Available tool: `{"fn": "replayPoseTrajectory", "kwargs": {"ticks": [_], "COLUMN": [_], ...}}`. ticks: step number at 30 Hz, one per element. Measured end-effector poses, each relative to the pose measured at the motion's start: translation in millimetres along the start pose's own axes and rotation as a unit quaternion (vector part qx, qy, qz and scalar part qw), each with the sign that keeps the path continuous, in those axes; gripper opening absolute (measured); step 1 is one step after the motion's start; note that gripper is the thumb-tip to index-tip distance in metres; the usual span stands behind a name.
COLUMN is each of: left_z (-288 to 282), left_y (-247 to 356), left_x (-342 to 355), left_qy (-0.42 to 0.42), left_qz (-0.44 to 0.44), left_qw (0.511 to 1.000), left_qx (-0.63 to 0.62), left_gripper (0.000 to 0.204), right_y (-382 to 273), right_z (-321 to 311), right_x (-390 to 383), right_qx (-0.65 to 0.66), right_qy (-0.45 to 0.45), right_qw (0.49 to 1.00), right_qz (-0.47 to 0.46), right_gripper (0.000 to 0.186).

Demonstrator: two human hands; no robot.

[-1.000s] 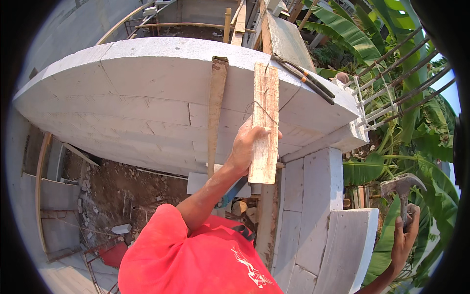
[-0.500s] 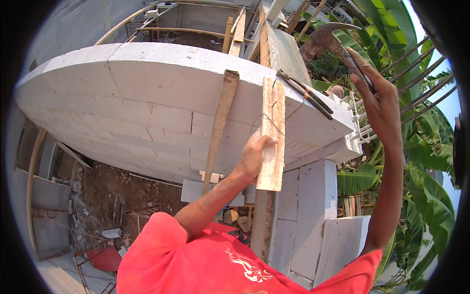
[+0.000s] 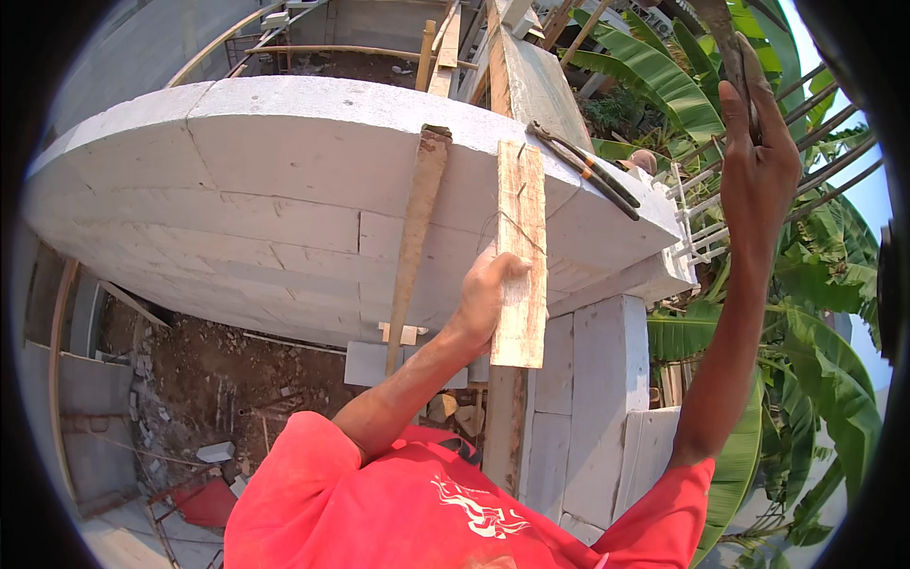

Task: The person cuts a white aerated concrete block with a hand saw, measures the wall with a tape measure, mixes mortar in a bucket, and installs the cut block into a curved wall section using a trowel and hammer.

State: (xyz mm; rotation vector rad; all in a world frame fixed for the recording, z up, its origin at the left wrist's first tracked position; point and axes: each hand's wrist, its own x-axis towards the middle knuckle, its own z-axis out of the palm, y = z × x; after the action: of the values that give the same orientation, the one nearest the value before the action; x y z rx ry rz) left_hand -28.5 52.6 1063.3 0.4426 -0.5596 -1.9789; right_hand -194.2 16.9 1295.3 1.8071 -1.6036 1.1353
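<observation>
My left hand [image 3: 490, 292] is wrapped round the lower part of a short wooden board [image 3: 520, 313], which stands upright against the wall of pale blocks [image 3: 284, 228]. Two nails [image 3: 520, 190] stick out of the board's upper part, and a thin wire loops across it near my fingers. Up at the right, my right hand [image 3: 761, 171] grips a hammer [image 3: 730, 47] by its handle, raised well away from the board. The hammer's head is cut off by the top edge of the picture. Pincers with orange-and-black handles [image 3: 592, 175] lie over the wall's top edge, right of the board.
A wooden post [image 3: 417, 247] leans on the wall left of the board. Steel bars [image 3: 815, 185] jut out at the right, before banana leaves [image 3: 825, 370]. Rubble covers the dirt ground [image 3: 199, 379] below left. Bamboo poles [image 3: 360, 49] stretch behind the wall.
My right hand has lifted the hammer higher, taking its head out of the picture. The left hand keeps its hold on the board. The whole view has shifted slightly.
</observation>
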Motion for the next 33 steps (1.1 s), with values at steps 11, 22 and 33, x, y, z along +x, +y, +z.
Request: {"fn": "replayPoseTrajectory", "kwargs": {"ticks": [11, 22, 33], "left_z": [2, -1, -3], "left_y": [6, 4, 1], "left_x": [-3, -1, 0], "left_qy": [0.026, 0.03, 0.045], "left_qz": [-0.014, -0.018, -0.015], "left_qw": [0.999, 0.999, 0.999], "left_qx": [0.012, 0.003, 0.009], "left_gripper": [0.038, 0.039, 0.041], "right_y": [-14, 10, 19], "right_z": [12, 52, 44], "right_x": [-21, -67, -72], "right_qx": [0.017, 0.017, 0.045], "right_qy": [-0.149, -0.185, -0.144], "right_qw": [0.987, 0.982, 0.986], "right_qz": [-0.052, -0.024, -0.067], "right_gripper": [0.037, 0.05, 0.049]}}
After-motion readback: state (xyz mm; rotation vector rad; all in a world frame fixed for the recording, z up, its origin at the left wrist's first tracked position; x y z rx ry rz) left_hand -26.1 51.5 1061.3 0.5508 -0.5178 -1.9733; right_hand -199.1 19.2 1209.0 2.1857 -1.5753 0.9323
